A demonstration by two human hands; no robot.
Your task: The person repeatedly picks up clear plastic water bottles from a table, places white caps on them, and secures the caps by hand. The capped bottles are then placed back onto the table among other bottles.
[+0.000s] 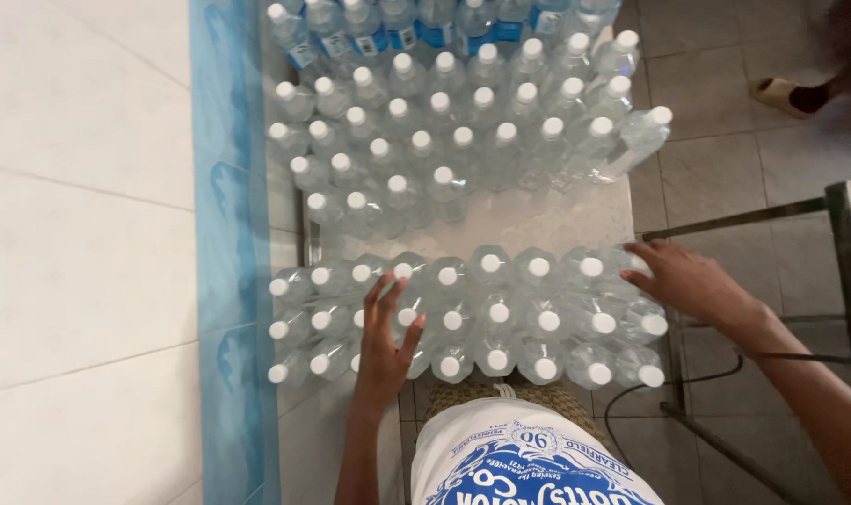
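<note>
1. The near block of clear plastic water bottles with white screw caps (495, 313) stands upright in three rows along the near edge of the pale table top (538, 223), running almost from its left edge to its right edge.
2. The left hand (386, 339) lies flat on top of this block towards its left end, palm down, fingers spread and straight, fingertips resting among the caps. It pinches nothing.
3. The right hand (689, 281) rests against the right end of the same block at the table's right edge, fingers stretched towards the far-row bottles and a little apart. It presses on the outer bottles rather than closing round any one; whether the thumb hooks a bottle I cannot tell.
4. A bare strip of table top runs between the near block and the far cluster of clear capped bottles (444, 140), which fills the middle of the table in loose rows.
5. One bottle at the right edge of that cluster, the leaning clear bottle (636, 140), tilts outward past the table's right edge.
6. At the far edge stand the blue-labelled clear bottles (416, 28), touching the cluster.
7. Left of the table runs a blue and white patterned strip (224, 234) beside the white tiled wall (79, 252).
8. Right of the table stands a dark metal frame (842, 252) on the grey tiled floor (715, 168); a sandalled foot of another person (785, 93) shows at the far right.
</note>
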